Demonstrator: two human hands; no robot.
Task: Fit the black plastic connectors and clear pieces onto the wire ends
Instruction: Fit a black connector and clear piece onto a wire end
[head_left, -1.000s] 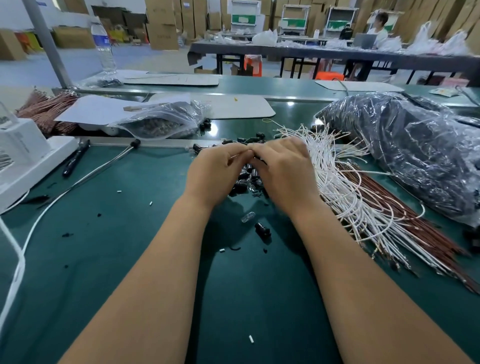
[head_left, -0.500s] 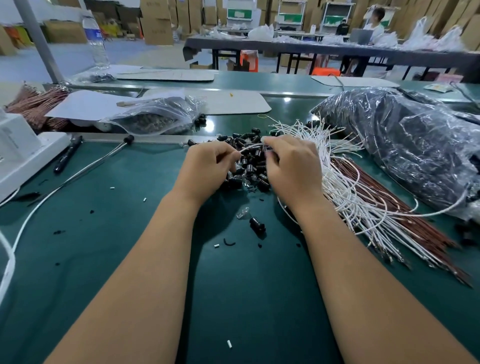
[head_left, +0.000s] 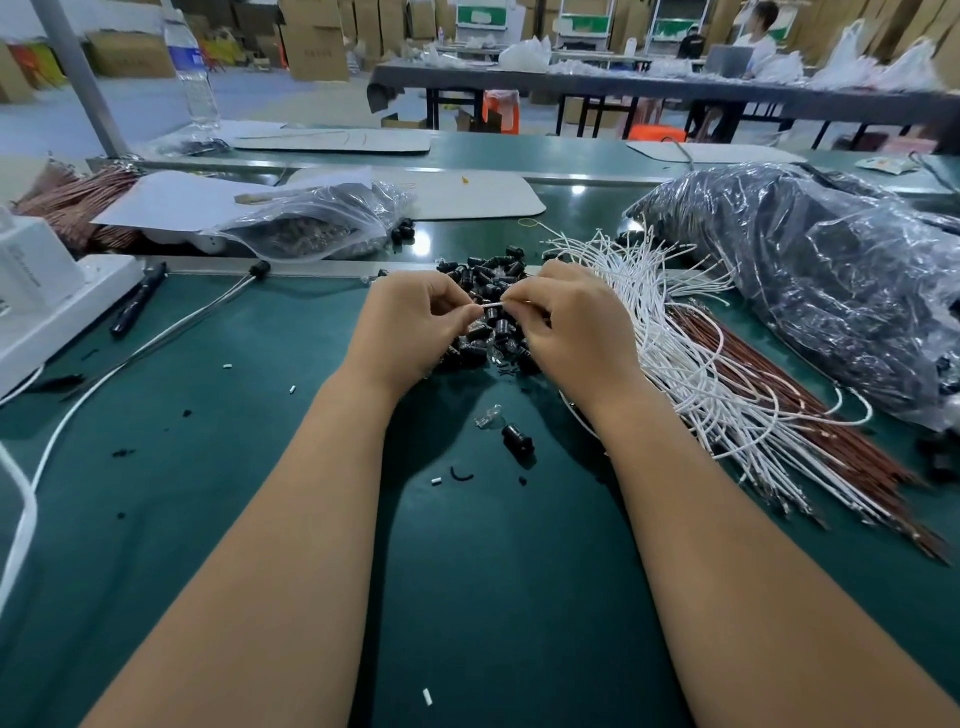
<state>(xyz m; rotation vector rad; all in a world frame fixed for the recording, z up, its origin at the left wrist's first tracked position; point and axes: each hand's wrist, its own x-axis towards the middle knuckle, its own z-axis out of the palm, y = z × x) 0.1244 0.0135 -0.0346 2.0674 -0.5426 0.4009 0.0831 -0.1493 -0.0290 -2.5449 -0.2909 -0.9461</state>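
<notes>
White wire (head_left: 493, 305) pinched between left hand (head_left: 410, 325), right hand (head_left: 571, 322).

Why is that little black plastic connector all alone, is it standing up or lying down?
Lying down. The lone black plastic connector rests on its side on the green table mat, beside a small clear plastic piece.

Both forearms outstretched, left hand (head_left: 410, 325) and right hand (head_left: 574, 325) fingertip-close, fingers curled in pinching grip.
</notes>
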